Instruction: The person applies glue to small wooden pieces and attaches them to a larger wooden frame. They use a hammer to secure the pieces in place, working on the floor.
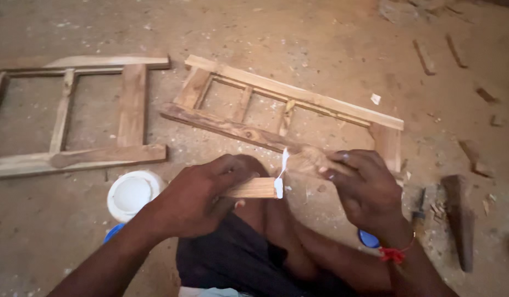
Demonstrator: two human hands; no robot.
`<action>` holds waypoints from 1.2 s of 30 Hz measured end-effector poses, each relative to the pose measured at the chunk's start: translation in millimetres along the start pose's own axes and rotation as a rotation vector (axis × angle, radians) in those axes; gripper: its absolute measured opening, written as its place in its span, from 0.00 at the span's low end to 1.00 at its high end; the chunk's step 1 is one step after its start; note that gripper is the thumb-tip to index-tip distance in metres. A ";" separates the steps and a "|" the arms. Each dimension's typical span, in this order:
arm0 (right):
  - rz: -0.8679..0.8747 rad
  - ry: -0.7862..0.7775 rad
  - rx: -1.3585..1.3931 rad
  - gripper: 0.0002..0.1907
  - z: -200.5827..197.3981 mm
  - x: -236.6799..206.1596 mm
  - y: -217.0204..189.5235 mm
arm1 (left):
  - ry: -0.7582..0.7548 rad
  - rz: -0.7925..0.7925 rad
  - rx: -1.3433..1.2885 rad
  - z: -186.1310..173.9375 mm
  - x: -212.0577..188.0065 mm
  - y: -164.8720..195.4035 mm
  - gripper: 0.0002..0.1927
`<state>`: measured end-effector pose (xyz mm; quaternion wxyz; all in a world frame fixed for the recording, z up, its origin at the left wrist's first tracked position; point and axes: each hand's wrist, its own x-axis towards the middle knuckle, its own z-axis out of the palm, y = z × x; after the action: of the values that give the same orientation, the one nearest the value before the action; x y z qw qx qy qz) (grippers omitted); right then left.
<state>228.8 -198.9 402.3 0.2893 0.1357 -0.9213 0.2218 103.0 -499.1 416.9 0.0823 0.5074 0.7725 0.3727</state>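
Left hand (197, 195) closed around small wood strip (253, 188), tip white with glue; right hand (364, 187) clasps rounded wood piece (306, 159) touching strip tip, above knee; white tub (131, 193) left; wooden frame (282, 107) beyond on floor.

Count of items in view, by kind:

Wooden frames: two, the left frame (73, 118) and the centre frame (282, 113), both flat on the floor.

Hands: two, the left hand (197, 195) and the right hand (364, 190).

Small wooden pieces in hand: two, a flat stick (252, 188) and a rounded block (304, 160).

White glue tubs: one (132, 193).

Blue lids or caps: two partly hidden, one (112, 232) below the tub, one (369, 239) under the right wrist.

Loose wood offcuts on the floor: several at right, exact number indeterminate.
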 end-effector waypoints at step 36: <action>0.518 0.350 0.212 0.17 47.8 -69.2 -49.3 | 0.566 0.053 0.214 86.1 27.3 16.6 0.26</action>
<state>279.8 -256.5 342.5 0.3612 -0.1141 -0.8333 0.4025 145.7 -430.2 373.7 -0.1999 0.4090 0.7863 0.4177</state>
